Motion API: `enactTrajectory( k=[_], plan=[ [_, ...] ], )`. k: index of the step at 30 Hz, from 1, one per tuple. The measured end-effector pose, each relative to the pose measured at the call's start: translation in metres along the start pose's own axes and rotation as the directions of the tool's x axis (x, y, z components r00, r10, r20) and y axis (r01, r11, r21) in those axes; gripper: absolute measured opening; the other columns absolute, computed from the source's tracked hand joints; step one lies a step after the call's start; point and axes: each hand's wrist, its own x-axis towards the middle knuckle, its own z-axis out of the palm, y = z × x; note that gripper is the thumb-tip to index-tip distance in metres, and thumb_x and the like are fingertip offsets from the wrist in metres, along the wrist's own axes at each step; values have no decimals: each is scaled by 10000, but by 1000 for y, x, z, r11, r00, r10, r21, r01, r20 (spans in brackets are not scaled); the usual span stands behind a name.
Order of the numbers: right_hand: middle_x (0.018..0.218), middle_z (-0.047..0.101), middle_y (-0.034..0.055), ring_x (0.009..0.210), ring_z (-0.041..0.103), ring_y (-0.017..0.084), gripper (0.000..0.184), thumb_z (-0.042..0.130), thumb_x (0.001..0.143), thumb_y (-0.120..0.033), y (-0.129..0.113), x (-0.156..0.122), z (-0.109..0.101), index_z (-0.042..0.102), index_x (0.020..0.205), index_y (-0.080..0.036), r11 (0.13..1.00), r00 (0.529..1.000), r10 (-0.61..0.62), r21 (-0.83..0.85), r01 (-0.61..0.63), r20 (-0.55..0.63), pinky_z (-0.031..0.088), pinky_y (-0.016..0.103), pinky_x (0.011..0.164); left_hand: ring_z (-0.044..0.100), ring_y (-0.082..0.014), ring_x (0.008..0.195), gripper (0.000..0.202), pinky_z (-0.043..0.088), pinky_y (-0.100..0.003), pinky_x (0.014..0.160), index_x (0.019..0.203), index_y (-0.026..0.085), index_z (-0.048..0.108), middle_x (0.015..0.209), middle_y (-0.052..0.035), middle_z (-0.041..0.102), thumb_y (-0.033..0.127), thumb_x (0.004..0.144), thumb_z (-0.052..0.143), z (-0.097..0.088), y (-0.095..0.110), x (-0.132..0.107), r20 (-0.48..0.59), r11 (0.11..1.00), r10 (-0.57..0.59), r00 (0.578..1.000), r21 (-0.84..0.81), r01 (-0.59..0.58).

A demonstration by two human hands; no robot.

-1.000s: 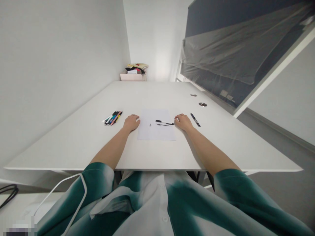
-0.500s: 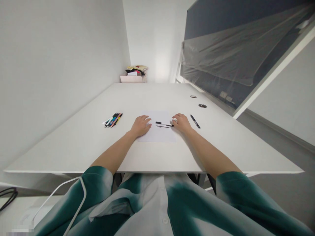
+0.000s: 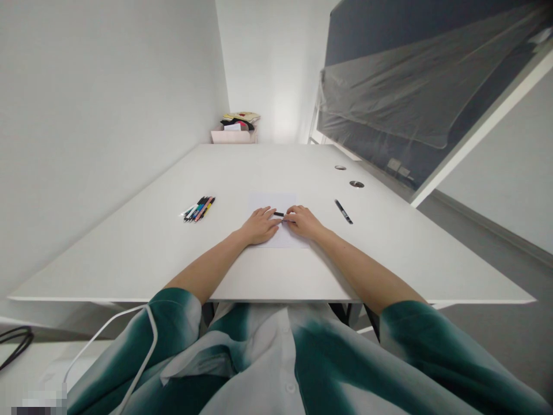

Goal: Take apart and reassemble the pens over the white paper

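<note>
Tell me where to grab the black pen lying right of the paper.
Probably best to grip the black pen at mid-barrel, from above, with the right hand coming over from the paper side. It lies flat and alone on the white table, slanting, so the fingers can close across its two long sides.

No lettering can be read anywhere: the pens [image 3: 197, 208] left of centre and the sheet of paper [image 3: 263, 199] show nothing legible.
</note>
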Motion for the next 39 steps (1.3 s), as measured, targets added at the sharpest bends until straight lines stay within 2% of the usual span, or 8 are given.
enactTrajectory(
  k=[6,13,18,22,25,29,33,39],
  plan=[
    [1157,654,121,1068,552,275,238,549,892,-237,0,0,-7,765,984,-200,999,998,45,-29,-44,41,405,381,895,403,-277,1377,363,319,-497,1138,1216,263,674,1434,-71,527,311,942,442,-2,-2,-1,-22,1000,-16,1000,4,16],
    [1109,673,115,1066,548,267,208,562,875,-225,-1,3,-4,754,946,-187,993,992,120,8,-121,41,404,368,904,514,-249,1269,242,374,-471,1106,958,273,770,1288,-27,651,265,877,543,3,-12,8,-66,989,-133,989,-76,128],
    [1142,663,102,1063,557,260,211,573,875,-240,-1,5,0,765,950,-198,983,983,178,40,-180,38,410,367,917,578,-232,1185,204,416,-416,1081,893,258,777,1240,-25,678,254,834,581,2,-12,13,-41,966,-210,977,-160,201],
    [1159,654,108,1071,555,267,204,572,875,-235,-1,5,2,770,911,-203,979,980,199,43,-200,29,421,388,916,598,-232,1157,193,433,-416,1070,868,261,774,1205,-22,695,252,821,586,1,-11,14,-42,956,-230,972,-195,217],
    [1156,653,116,1074,550,278,197,568,876,-215,-2,6,2,762,903,-196,981,982,189,44,-190,27,426,408,908,612,-239,1130,192,443,-430,1059,852,247,770,1184,-36,703,248,820,581,1,-11,14,-56,957,-223,973,-203,207],
    [1180,640,124,1122,517,287,189,562,887,-198,-4,5,0,748,918,-192,992,993,120,48,-119,-5,411,425,915,612,-240,1124,192,446,-438,1053,846,250,763,1173,-30,707,249,823,572,1,-11,13,-87,961,-212,973,-202,191],
    [1173,642,125,1134,501,283,175,572,879,-179,-8,6,-3,745,903,-189,998,999,45,53,-43,-30,397,419,921,598,-245,1144,198,436,-441,1058,851,243,761,1172,-36,705,243,823,566,-2,-9,12,-118,960,-223,968,-198,197],
    [1140,666,114,1120,516,276,168,578,874,-174,-12,7,-4,745,893,-185,999,1000,5,47,-4,-17,393,403,924,606,-241,1127,200,437,-436,1050,854,231,757,1161,-45,709,236,827,559,-3,-7,12,-122,961,-218,968,-198,191]
  ],
)
